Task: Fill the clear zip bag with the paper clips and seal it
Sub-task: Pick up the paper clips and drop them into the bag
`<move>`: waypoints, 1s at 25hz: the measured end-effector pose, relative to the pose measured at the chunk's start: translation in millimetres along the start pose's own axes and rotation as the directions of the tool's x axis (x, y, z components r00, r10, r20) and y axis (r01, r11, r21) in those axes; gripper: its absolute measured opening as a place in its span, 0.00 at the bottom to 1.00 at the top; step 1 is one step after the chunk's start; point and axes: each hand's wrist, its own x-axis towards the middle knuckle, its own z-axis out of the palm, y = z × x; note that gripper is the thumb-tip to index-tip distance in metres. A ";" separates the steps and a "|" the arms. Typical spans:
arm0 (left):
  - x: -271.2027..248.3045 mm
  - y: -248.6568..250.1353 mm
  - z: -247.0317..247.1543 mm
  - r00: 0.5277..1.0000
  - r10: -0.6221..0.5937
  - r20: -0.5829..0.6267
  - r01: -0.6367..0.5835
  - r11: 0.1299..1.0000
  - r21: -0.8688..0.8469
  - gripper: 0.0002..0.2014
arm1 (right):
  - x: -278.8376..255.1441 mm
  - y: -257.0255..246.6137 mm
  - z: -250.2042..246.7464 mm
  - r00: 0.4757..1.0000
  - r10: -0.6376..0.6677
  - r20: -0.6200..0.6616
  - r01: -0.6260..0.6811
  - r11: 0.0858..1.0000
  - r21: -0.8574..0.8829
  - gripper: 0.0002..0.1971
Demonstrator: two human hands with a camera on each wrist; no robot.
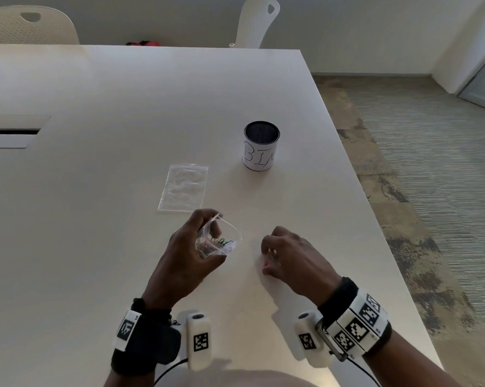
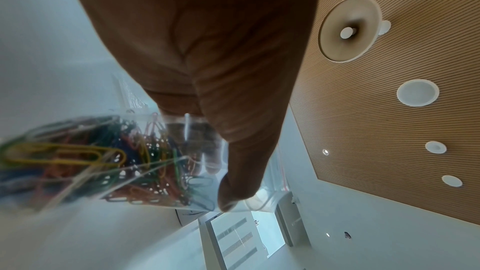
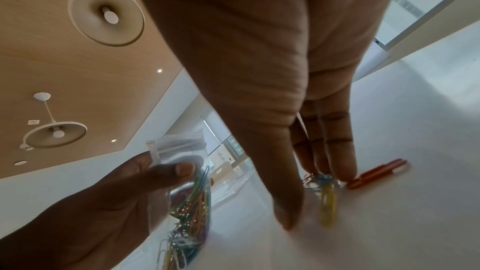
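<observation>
Your left hand holds the bag up off the table, thumb and fingers curled round its upper edge so the mouth stands open and faces up and to your right. The bag already carries a thick tangle of coloured clips, sagging toward the bottom; the left wrist view shows your thumb pressed against the plastic near the opening.

Your right hand is down on the table just right of the bag, fingers curled toward the surface. In the right wrist view the fingertips come down on a small cluster of loose clips: a yellow clip lies with its long axis pointing back toward your wrist, and an orange clip lies just past the fingertips, slanting away to the right. Whether you have any of them pinched yet, I cannot tell; the thumb looks apart from the fingers.

What matters next: the bag mouth sits to the left of and above these clips, and your right hand is the nearer one. Gather them under the fingers, then carry them left and up to the opening. Sealing looks a few clips away.

An empty spare bag and a cup stand farther off.
</observation>
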 end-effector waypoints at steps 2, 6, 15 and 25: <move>-0.2 -0.5 -0.3 1.000 0.001 -0.002 -0.001 1.000 0.001 0.29 | 1.7 -2.2 3.4 1.000 0.013 -0.019 -0.012 1.000 0.024 0.07; -0.9 0.9 -0.5 1.000 -0.001 -0.004 0.001 1.000 0.003 0.28 | 2.7 -8.2 9.2 1.000 0.002 -0.015 -0.002 1.000 0.022 0.08; -1.3 1.0 -1.1 1.000 -0.004 -0.012 0.004 1.000 -0.009 0.27 | 4.9 12.9 -3.3 0.991 0.055 -0.126 -0.023 0.969 0.246 0.09; 0.8 3.9 0.0 1.000 0.009 -0.002 -0.009 1.000 0.001 0.27 | -1.3 -21.3 -39.1 0.943 0.101 -0.318 0.192 0.613 0.766 0.05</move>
